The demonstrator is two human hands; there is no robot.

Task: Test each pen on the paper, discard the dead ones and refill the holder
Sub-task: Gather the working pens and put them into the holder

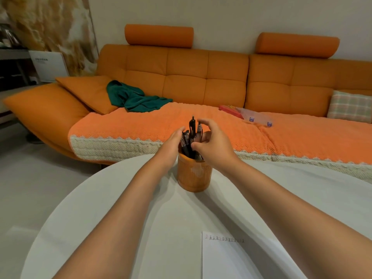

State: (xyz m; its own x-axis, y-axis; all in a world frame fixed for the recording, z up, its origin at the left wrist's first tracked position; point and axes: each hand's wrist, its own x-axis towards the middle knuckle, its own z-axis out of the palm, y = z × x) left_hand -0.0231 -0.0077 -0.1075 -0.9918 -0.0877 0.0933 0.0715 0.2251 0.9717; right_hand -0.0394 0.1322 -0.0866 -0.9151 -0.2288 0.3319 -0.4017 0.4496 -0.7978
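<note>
White table (90, 214) | left hand (172, 143) flat beside pens (192, 127) | right hand (213, 146) seemingly gripping

No wording can be read with certainty. A row of small handwritten marks (224, 238) runs along the top edge of the white paper (231, 262) on the table (70, 218); they are repeated characters in dark and paler ink, too small to make out. A line of grey print (41, 59) crosses the upper part of a white panel (50, 69) at far left, illegible. Two small blue labels (251, 119) sit on a clear plastic box (258, 115) lying on the sofa (181, 77), their print unreadable.
</note>
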